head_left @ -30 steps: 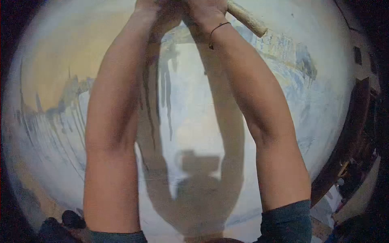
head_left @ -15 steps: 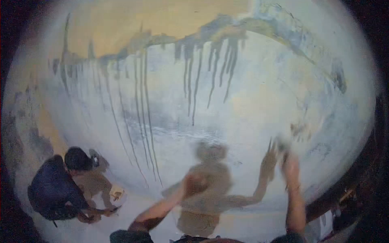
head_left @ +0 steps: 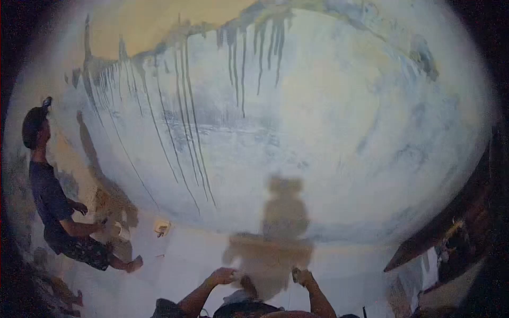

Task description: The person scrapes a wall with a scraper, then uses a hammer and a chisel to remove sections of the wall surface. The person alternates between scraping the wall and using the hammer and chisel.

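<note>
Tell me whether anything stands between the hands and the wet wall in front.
Nothing visible does. The left hand and right hand are low in the view, and only bare floor and the person's own shadow lie toward the wall. The co-worker stands far left, off that line.

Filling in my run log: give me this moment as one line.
left hand: low, nothing seen held | right hand: low, grip unclear | wall: wet, drip streaks | co-worker: far left

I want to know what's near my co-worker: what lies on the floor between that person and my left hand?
In the head view, only a small pale object lies between the co-worker and the left hand; otherwise bare floor.
</note>
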`<state>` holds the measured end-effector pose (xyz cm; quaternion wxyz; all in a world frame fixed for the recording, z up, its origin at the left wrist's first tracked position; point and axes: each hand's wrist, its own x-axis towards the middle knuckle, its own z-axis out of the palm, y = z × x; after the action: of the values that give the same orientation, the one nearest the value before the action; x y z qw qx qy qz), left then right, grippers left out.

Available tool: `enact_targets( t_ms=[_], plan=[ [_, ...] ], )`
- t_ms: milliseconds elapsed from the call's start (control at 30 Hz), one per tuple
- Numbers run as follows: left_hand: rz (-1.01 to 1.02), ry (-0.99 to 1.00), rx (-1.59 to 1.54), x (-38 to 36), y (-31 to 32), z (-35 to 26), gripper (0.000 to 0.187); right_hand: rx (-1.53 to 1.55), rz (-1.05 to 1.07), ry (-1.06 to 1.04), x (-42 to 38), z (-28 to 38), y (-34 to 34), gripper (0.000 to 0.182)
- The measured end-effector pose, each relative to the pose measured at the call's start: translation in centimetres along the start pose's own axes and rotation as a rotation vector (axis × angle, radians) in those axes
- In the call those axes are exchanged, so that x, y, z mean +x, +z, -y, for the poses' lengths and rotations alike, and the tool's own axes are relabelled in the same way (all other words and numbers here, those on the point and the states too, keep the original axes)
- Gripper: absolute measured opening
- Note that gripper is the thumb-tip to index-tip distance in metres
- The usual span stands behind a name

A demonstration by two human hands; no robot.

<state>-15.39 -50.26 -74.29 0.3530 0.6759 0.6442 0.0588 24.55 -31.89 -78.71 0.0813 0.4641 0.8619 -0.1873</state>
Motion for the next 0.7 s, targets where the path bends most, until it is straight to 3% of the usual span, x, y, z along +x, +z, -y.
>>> enact_targets(
  t_ms=[67,133,200,233,300,333,400,533,600,633,700],
  plan=[
    [-0.033,0.066,-0.109,2.0,-2.7,-4.8,0.068,0.182,-0.418,-0.043,2.5,2.0,-0.7,0.036],
    [0.002,0.094,-0.170,2.6,-5.5,-11.6,0.079,0.557,-0.680,-0.096,1.2,9.3,-8.8,0.047],
    [-0.068,0.267,-0.356,3.4,-4.4,-14.8,0.088,0.812,-0.696,0.111,3.1,11.8,-8.8,0.050],
    [-0.071,0.262,-0.360,3.2,-4.0,-16.7,0.088,0.811,-0.690,0.108,2.0,14.9,-11.7,0.050],
    [-0.404,0.043,-0.391,2.3,-3.1,-20.0,0.069,1.643,-0.613,0.260,-2.0,21.2,-19.0,0.037],
    [-0.411,0.026,-0.401,3.0,-1.7,-19.4,0.069,1.638,-0.591,0.258,-1.8,21.5,-18.8,0.037],
    [-0.386,-0.209,-0.211,5.0,1.1,-16.6,0.060,1.537,-0.325,0.253,-1.0,22.5,-18.0,0.041],
    [-0.507,-0.124,-0.509,-0.5,-2.1,-15.3,0.067,1.238,-0.329,0.059,0.7,23.2,-17.5,0.042],
    [-0.683,0.099,-0.576,-1.1,-1.0,-12.6,0.055,1.892,-0.235,0.014,3.1,22.7,-16.8,0.041],
    [-0.706,0.074,-0.590,-2.4,-1.4,-12.8,0.055,1.877,-0.198,0.009,2.7,23.2,-17.7,0.041],
    [-0.582,0.049,-0.685,-4.7,-3.5,-13.7,0.048,1.597,-0.686,-0.028,1.8,24.3,-20.1,0.041]
  ],
)
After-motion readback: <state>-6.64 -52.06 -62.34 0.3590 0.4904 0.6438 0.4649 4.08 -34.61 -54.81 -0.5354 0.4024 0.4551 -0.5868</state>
